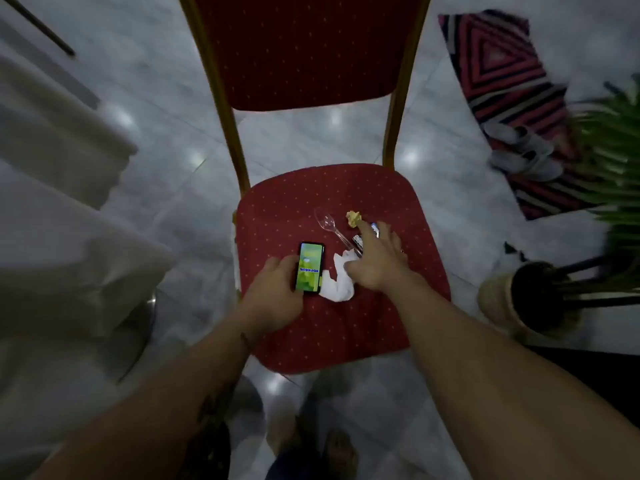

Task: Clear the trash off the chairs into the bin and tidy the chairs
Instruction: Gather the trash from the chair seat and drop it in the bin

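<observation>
A red padded chair with a gold frame stands in front of me. On its seat lie a green Mentos box, a crumpled white tissue, a clear plastic spoon, a small yellowish paper ball and small wrappers. My left hand rests on the seat with its fingers against the left side of the green box. My right hand is spread over the tissue and wrappers, its forefinger reaching the paper ball.
White draped cloth hangs at the left. A potted plant stands close to the chair's right side, with a striped mat and grey slippers behind it. The floor is glossy marble tile. My bare feet show below the seat.
</observation>
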`<control>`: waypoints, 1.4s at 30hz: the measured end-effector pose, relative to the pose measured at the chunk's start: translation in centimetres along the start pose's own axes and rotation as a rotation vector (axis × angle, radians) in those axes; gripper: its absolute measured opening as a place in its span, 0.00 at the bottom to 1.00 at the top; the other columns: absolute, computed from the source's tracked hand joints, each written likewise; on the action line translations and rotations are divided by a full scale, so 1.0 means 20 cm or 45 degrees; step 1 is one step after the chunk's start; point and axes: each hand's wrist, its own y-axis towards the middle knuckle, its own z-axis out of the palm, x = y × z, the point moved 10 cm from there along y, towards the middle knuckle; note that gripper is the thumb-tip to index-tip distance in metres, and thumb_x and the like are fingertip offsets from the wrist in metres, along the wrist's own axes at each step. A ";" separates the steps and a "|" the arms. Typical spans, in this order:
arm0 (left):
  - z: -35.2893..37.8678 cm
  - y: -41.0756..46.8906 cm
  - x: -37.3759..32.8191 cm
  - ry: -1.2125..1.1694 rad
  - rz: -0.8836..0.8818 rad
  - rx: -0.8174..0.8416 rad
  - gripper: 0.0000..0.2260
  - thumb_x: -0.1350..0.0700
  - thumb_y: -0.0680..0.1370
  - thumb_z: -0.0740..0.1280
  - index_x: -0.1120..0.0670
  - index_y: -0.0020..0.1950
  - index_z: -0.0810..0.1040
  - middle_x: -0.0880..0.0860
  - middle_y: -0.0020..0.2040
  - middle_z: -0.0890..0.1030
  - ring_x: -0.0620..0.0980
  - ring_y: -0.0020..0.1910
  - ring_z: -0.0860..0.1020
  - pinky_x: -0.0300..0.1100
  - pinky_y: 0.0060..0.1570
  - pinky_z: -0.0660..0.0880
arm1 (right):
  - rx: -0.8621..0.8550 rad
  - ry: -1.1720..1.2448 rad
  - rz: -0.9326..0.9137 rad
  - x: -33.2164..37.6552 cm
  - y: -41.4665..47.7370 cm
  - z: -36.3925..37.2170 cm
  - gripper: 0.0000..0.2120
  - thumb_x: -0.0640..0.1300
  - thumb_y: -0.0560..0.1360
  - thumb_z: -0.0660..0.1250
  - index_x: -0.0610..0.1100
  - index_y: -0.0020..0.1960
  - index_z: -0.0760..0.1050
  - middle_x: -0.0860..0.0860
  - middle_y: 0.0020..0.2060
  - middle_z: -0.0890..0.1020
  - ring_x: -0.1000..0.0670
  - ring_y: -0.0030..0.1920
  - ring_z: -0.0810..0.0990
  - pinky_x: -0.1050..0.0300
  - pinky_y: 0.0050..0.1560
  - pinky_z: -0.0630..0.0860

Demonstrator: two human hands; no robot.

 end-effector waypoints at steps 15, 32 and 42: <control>0.11 0.23 0.02 0.523 0.095 -0.203 0.25 0.46 0.73 0.62 0.46 0.70 0.62 0.53 0.63 0.65 0.56 0.55 0.68 0.50 0.47 0.75 | 0.087 -0.264 -0.045 0.03 0.21 0.11 0.37 0.54 0.69 0.66 0.49 0.75 0.59 0.46 0.73 0.57 0.37 0.71 0.57 0.33 0.65 0.65; 0.04 0.24 0.10 0.588 0.073 -0.214 0.33 0.48 0.67 0.64 0.52 0.71 0.59 0.51 0.61 0.69 0.54 0.55 0.69 0.49 0.47 0.72 | 0.106 -0.233 -0.032 0.01 0.10 0.15 0.60 0.64 0.64 0.75 0.56 0.79 0.35 0.44 0.78 0.49 0.35 0.76 0.54 0.32 0.70 0.64; 0.04 0.23 0.16 0.697 0.022 -0.158 0.35 0.46 0.64 0.66 0.50 0.70 0.61 0.53 0.65 0.66 0.57 0.61 0.67 0.53 0.57 0.70 | 0.042 -0.593 -0.115 0.05 0.02 0.30 0.49 0.61 0.64 0.72 0.45 0.75 0.53 0.45 0.72 0.55 0.41 0.68 0.59 0.32 0.62 0.69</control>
